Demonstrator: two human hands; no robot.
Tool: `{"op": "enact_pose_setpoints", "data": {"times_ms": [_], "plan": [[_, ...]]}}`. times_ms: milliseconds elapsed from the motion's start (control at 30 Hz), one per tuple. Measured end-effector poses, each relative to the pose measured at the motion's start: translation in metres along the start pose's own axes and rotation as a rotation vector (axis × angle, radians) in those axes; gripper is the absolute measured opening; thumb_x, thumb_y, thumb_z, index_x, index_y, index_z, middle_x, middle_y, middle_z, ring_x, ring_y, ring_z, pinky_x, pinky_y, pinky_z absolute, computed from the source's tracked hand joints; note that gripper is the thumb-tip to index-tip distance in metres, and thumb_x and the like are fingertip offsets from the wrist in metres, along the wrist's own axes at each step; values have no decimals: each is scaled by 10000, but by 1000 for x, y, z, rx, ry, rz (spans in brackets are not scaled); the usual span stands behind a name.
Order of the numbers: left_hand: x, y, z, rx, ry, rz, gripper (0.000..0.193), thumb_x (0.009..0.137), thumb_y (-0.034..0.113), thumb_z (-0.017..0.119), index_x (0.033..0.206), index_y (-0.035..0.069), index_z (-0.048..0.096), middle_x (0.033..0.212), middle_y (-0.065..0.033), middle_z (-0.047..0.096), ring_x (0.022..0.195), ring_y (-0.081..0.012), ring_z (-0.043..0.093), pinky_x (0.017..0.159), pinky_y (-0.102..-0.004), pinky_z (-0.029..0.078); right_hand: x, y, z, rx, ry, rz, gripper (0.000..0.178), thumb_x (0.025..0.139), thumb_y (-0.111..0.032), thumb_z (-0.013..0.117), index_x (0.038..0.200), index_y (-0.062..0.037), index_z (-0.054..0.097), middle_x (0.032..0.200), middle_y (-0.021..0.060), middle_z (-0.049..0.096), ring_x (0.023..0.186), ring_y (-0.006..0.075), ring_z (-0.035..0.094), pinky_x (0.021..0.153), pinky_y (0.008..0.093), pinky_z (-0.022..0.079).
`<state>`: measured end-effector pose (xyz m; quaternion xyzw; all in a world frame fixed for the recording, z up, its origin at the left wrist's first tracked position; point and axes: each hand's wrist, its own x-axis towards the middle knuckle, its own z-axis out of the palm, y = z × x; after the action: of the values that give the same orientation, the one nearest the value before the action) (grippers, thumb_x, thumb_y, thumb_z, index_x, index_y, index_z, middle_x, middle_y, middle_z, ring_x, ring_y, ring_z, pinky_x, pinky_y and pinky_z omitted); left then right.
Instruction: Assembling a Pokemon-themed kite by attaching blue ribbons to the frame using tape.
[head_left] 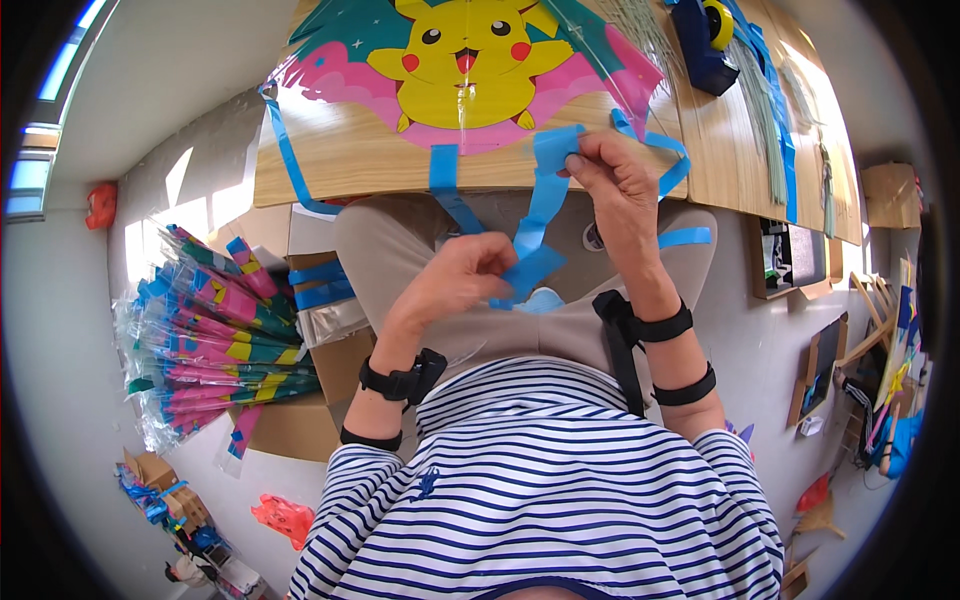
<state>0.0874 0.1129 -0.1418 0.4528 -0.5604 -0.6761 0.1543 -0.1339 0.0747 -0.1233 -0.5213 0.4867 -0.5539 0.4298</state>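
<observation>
Okay, fit check: white tee (560, 490) with thin navy stripes, little navy embroidered motif (425, 485) on the left chest, beige trousers (385, 255). Left hand (465, 272) and right hand (622, 178) are bare. Two black straps (684, 389) per arm, the left wrist one carrying a chunky black module (428, 372).

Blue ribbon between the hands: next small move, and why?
Probably smooth the blue ribbon with the left hand: the right hand pinches its upper part, while its lower part looks folded beside the left hand, whose grip is unclear.
</observation>
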Motion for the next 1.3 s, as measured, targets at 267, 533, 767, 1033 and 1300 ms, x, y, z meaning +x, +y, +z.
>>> {"op": "enact_pose_setpoints", "data": {"times_ms": [267, 533, 767, 1033, 1300], "plan": [[5, -2, -11, -420, -24, 290, 473, 981, 374, 635, 1261, -7, 613, 1101, -79, 677, 1094, -194, 634, 985, -368, 510, -27, -16, 1, -70, -216, -182, 135, 820, 76, 671, 941, 26, 638, 1010, 93, 671, 865, 192, 637, 737, 275, 502], [19, 7, 1, -845, 162, 280, 522, 993, 412, 605, 1291, -16, 574, 1206, -138, 659, 1113, -233, 636, 967, -393, 526, -47, -16, 8, -176, -393, -180, 151, 788, 86, 691, 923, 24, 670, 1061, 122, 681, 918, 274, 674, 779, 340, 548], [28, 1, -20, -952, 225, 278, 297, 975, 154, 651, 1214, -19, 613, 1048, -139, 704, 945, -220, 690, 871, -350, 570, -59, -9, 7, -140, -483, -157, 155, 776, 91, 697, 918, 37, 667, 1066, 130, 695, 940, 257, 672, 776, 320, 548], [29, -20, -9, -758, 336, 125, 194, 959, 163, 667, 1079, 12, 647, 926, -64, 700, 812, -141, 686, 720, -287, 576, -47, -17, 9, 277, -384, 108, 119, 870, 103, 634, 966, 37, 657, 959, 35, 684, 884, 114, 620, 833, 257, 505], [5, -24, -13, -134, 355, 130, 207, 861, 92, 765, 1032, 26, 668, 927, -44, 700, 795, -112, 660, 720, -251, 541, -39, -16, -1, 350, -403, 263, 51, 927, -35, 662, 959, 4, 663, 861, -28, 601, 775, 51, 511, 706, 210, 436]]}}
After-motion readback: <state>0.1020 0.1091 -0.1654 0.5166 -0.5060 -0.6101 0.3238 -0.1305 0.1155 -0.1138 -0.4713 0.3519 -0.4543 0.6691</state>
